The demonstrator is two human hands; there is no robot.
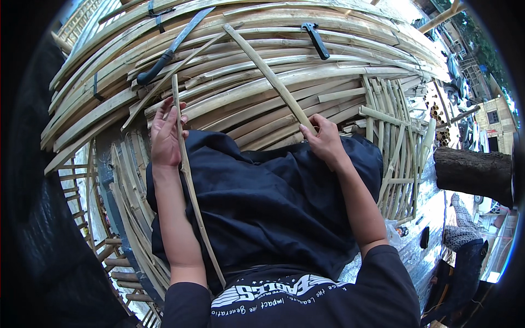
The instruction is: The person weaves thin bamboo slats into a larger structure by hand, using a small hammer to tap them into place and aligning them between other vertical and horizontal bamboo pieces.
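My left hand [167,135] is turned palm up, with its fingers curled around a long thin bamboo strip [192,191]. That strip runs from above the fingers down along my forearm to my shirt. Between thumb and fingers, my right hand [322,136] grips the near end of a wider bamboo slat [268,72], which slants away to the upper left over the pile. Beyond both hands spreads a pile of split bamboo slats [246,106]. On it lie a machete [176,46] with a dark handle and a hammer [315,41] with a black grip.
Dark cloth [268,202] covers my lap. A bamboo lattice panel [395,117] stands to the right, with a thick log [473,174] past it. More bamboo strips [134,202] lie at my left. Another person's patterned clothing [464,229] shows at the lower right.
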